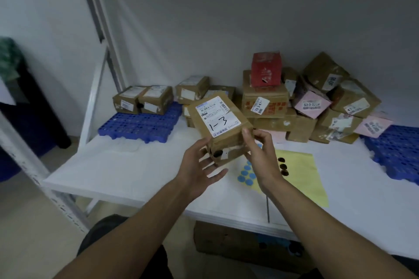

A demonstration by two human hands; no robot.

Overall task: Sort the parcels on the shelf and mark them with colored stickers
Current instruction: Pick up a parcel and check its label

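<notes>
The parcel (221, 124) marked 1-3 is held above the shelf (127, 165), over the near yellow sticker sheet (301, 174), the right grip (263, 154) pinching its right corner while the left grip (198, 164) supports its underside with fingers spread.

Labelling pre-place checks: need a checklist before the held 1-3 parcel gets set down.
1. Parcel held: ok, right hand pinches its corner, left hand touches its lower edge.
2. Dark sticker on its front face: ok.
3. Handwritten 1-3 label readable: ok.
4. Free room on left blue pallet, in front of two parcels: ok.
5. Sticker colour right for this group: cannot tell.
</notes>
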